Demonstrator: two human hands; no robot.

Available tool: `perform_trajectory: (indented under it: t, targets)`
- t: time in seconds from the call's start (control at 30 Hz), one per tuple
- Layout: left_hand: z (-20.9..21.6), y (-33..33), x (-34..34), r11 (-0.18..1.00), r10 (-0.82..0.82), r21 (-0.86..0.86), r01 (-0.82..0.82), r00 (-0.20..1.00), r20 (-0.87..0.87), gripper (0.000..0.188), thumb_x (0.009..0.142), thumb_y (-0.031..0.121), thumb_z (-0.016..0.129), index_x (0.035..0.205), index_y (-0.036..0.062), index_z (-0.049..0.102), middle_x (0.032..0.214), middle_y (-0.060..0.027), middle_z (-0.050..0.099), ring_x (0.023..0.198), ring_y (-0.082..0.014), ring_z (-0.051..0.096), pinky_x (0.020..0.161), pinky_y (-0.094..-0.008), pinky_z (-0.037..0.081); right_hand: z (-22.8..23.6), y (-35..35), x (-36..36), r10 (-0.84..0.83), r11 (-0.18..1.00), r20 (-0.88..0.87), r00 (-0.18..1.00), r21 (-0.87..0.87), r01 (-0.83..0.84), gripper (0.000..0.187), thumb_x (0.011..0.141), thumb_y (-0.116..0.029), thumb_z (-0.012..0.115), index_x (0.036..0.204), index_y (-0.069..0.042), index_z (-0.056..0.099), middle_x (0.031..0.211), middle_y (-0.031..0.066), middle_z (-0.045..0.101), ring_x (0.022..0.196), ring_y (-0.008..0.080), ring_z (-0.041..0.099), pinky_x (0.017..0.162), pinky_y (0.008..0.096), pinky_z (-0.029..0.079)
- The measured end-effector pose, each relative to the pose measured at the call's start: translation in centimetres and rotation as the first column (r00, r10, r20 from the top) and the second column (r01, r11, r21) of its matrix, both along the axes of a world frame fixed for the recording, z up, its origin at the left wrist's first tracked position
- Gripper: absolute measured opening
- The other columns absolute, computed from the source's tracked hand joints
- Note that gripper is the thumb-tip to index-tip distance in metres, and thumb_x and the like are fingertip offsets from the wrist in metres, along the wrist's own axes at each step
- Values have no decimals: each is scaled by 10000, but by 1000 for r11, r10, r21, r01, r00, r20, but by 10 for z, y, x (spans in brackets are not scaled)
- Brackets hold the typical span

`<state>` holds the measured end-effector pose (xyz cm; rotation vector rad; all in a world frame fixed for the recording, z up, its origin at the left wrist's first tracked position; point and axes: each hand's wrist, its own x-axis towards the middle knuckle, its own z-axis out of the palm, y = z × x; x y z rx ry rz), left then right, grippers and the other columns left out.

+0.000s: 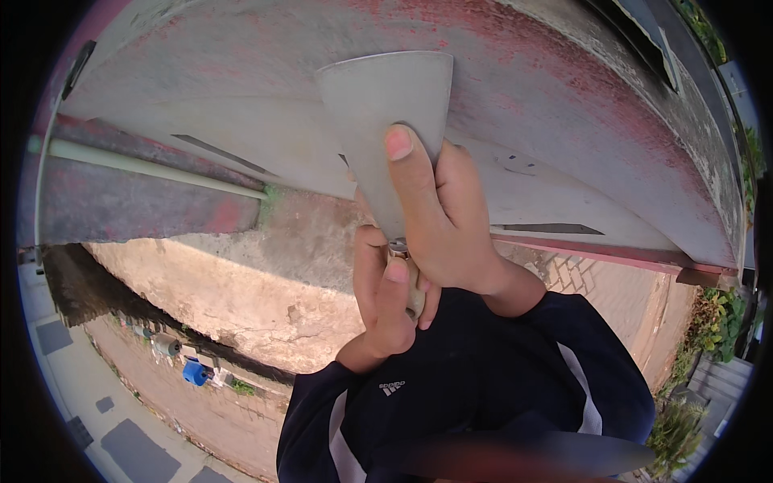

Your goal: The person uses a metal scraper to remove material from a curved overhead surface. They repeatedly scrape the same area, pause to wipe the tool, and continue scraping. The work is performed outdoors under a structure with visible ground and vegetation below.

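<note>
Scraper [374, 177] gripped by left hand [380, 299] closed round handle [416, 303], right hand [447, 217] pinching blade [388, 92]. Thumb [411, 169]'s pretty exposed imo, one slip toward the edge [385, 58] could nick it.

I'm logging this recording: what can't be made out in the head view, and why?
In the head view:
- Most of the handle: covered by the left hand.
- The back of the blade: turned away from the camera.
- Much of the right hand's fingers: behind the blade.
- The blue object at lower left: too small to identify.
- The dark shape at the bottom: blurred.
</note>
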<state>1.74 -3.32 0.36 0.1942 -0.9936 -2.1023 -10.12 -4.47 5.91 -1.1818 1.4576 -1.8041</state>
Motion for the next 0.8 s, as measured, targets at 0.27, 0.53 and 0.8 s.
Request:
perform_trajectory:
  t: [0.27,0.53,0.8]
  targets:
    - [1,-6,7,999,-36,-40,37,999,15,272,1053,219,378,1195,-3,313,850,-143,501,421,-98,394,355,-223,342,4,2,4,41,991,133,990,122,-57,467,1090,-388,414,866,-14,580,686,14,594,590,51,501,515,234,391]
    - [6,-14,10,999,-40,9,39,998,54,284,1051,228,375,1204,-2,311,843,-145,498,423,-97,395,351,-220,336,4,-12,9,35,999,72,997,33,-37,439,1083,-313,420,822,17,544,555,92,520,462,168,509,468,328,394]
    - [18,-21,14,999,27,-34,-24,998,65,281,1056,243,383,1186,0,328,834,-129,500,411,-96,392,350,-216,329,9,-23,16,5,997,63,998,-75,0,453,1089,-334,407,840,13,559,618,77,549,526,143,507,498,305,404]
